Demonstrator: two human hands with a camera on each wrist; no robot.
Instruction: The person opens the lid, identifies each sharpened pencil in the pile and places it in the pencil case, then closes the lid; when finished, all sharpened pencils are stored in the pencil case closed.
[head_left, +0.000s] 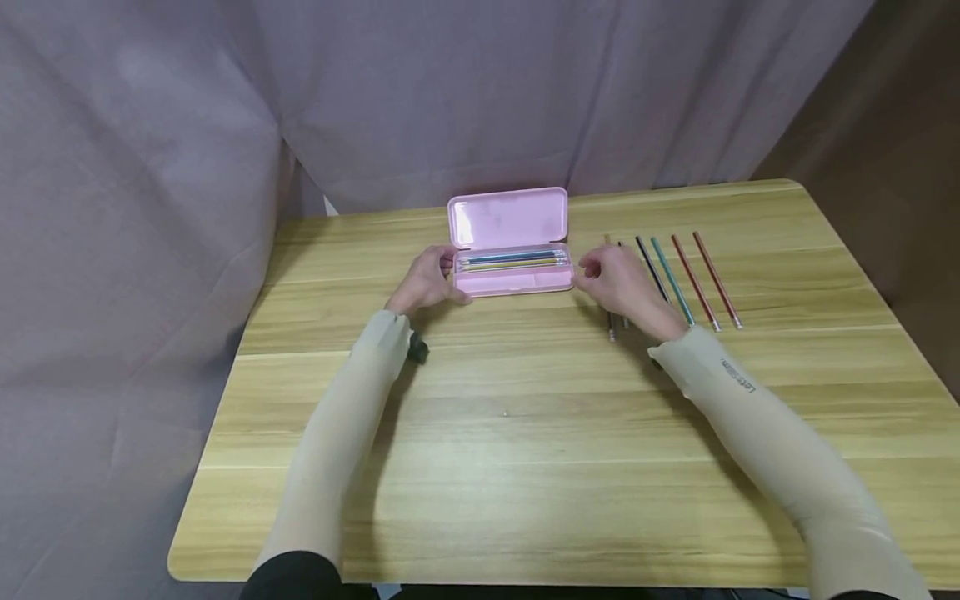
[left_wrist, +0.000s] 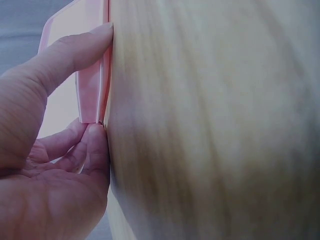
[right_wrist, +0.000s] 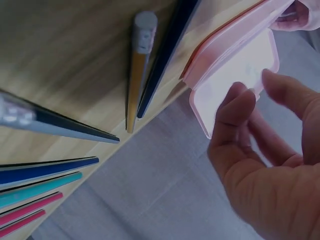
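An open pink pencil case [head_left: 510, 282] lies at the back middle of the wooden table [head_left: 525, 417], lid [head_left: 508, 217] upright, with several pencils [head_left: 512, 260] inside. My left hand [head_left: 448, 271] holds the case's left end. In the left wrist view, the thumb [left_wrist: 75, 50] lies on the case's edge [left_wrist: 92, 95] and a fingertip [left_wrist: 96, 145] is at its corner. My right hand [head_left: 587, 268] hovers at the case's right end, fingers loosely curled and holding nothing. In the right wrist view, its fingertips [right_wrist: 240, 107] are beside the case [right_wrist: 235, 55]; whether they touch is unclear.
Several loose pencils [head_left: 678, 279] lie in a row on the table right of the case, partly under my right hand. Up close they show as yellow [right_wrist: 137, 75], dark blue [right_wrist: 167, 60], teal [right_wrist: 40, 187] and red. Grey cloth [head_left: 487, 100] hangs behind.
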